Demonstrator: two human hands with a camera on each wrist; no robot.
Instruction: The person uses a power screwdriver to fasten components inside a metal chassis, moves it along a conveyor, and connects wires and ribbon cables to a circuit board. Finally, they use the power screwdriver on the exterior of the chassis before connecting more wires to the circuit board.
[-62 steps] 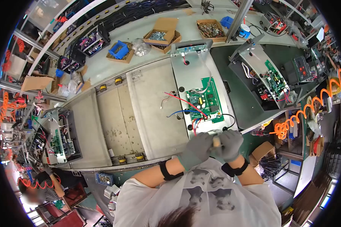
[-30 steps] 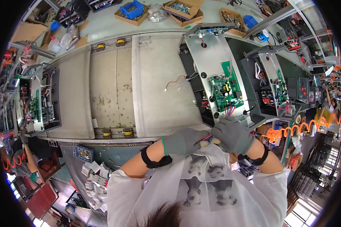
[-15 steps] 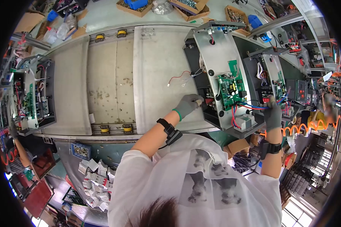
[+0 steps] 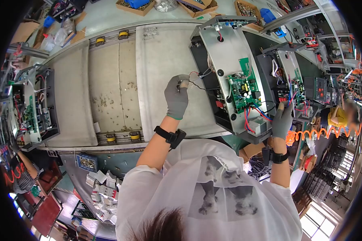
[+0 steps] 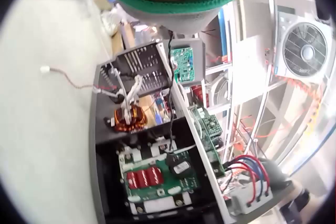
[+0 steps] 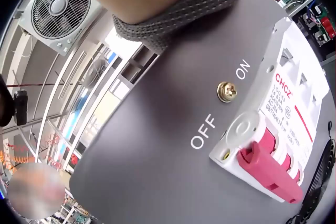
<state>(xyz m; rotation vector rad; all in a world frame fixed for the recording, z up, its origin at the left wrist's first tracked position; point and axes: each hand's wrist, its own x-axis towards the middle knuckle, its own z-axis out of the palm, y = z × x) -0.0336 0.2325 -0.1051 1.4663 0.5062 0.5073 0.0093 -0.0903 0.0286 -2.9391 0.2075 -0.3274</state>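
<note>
My gloved left hand (image 4: pixel 177 97) pinches a black wire (image 4: pixel 199 86) left of an open machine chassis (image 4: pixel 213 100). In the left wrist view that black wire (image 5: pixel 171 92) runs down to a green board with red capacitors (image 5: pixel 144 178); the fingers are hidden there. My gloved right hand (image 4: pixel 282 120) holds red and blue wires (image 4: pixel 264 114) at the chassis's front right corner. These wires come from a circuit breaker (image 4: pixel 258 125). In the right wrist view the breaker (image 5: pixel 252 200) shows its face with a pink switch lever (image 6: pixel 270 174), beside ON and OFF lettering.
A green circuit board (image 4: pixel 242 94) is mounted on the chassis's metal plate. A second open machine (image 4: pixel 285 76) stands close on the right, another (image 4: pixel 32 106) far left. Orange coiled hose (image 4: pixel 309 134) hangs at right. Boxes of screws (image 4: pixel 247 12) line the back. Another person (image 4: pixel 338 116) is at far right.
My hands were together at the front of the chassis, then parted. My left hand has moved left and away, drawing out the black wire. My right hand went right with the red and blue wires.
</note>
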